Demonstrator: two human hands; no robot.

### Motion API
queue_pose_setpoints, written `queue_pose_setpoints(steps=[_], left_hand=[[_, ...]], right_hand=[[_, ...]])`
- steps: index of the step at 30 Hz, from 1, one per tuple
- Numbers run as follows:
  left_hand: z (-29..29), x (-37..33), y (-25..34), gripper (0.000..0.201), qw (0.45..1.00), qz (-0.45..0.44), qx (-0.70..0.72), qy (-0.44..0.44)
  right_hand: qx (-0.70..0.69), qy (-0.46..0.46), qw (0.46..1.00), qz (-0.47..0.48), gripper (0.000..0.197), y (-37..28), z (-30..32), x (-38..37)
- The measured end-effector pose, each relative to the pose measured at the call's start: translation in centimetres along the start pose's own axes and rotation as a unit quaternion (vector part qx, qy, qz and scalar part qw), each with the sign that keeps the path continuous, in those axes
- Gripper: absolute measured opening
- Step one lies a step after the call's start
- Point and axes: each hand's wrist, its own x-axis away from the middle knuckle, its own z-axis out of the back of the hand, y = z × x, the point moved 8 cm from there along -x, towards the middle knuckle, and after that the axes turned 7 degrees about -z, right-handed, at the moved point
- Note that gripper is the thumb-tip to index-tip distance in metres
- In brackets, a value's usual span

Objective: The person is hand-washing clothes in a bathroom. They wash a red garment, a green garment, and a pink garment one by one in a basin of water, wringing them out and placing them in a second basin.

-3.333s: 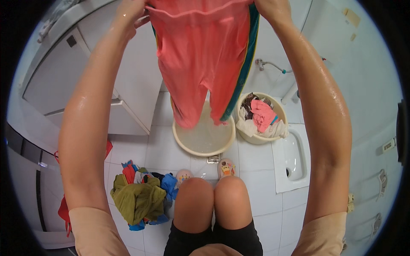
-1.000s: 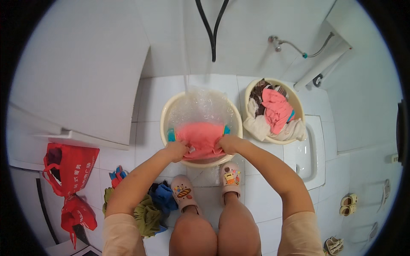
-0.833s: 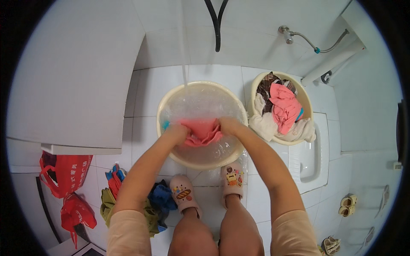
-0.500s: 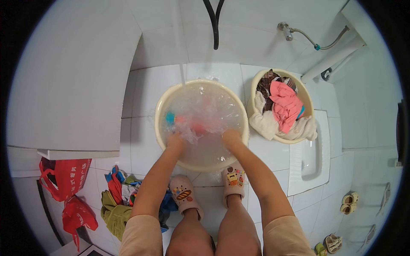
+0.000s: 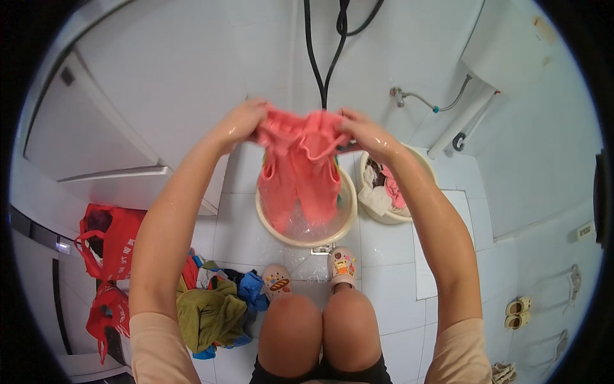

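Note:
A wet pair of pink pants (image 5: 297, 169) hangs stretched between my two raised hands, both legs dangling downward. My left hand (image 5: 248, 120) is closed on one end of the gathered waistband, and my right hand (image 5: 366, 133) grips the other end. Below the pants stands a round cream basin (image 5: 350, 221) of cloudy water, and the lower ends of the legs hang over it. The cloth hides much of the water.
A second cream basin (image 5: 430, 171) heaped with clothes stands to the right, partly behind my right forearm. Coloured clothes (image 5: 214, 313) lie piled on the tiles at left, near a red bag (image 5: 118, 240). Black hoses (image 5: 325, 83) hang on the far wall; a floor drain (image 5: 323, 249) shows between my shoes.
Both hands have come up out of the basin water, lifting the pink pants and spreading them by the waistband. My view has tilted upward.

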Motion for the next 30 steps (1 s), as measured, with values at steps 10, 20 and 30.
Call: queue_pose_setpoints(steps=[10, 20, 30], left_hand=[[0.7, 7.1, 12.9, 0.053, 0.886, -0.351, 0.236, 0.191], [-12.7, 4.0, -15.4, 0.073, 0.983, -0.076, 0.160, -0.055], [-6.5, -4.8, -37.9, 0.078, 0.980, 0.183, -0.051, 0.062]], right_hand=[[0.200, 0.220, 0.872, 0.389, 0.050, -16.2, -5.4, 7.8], [0.080, 0.199, 0.937, 0.276, 0.050, -5.9, -3.3, 1.7], [0.440, 0.106, 0.883, -0.124, 0.075, 23.4, -1.8, -10.0]])
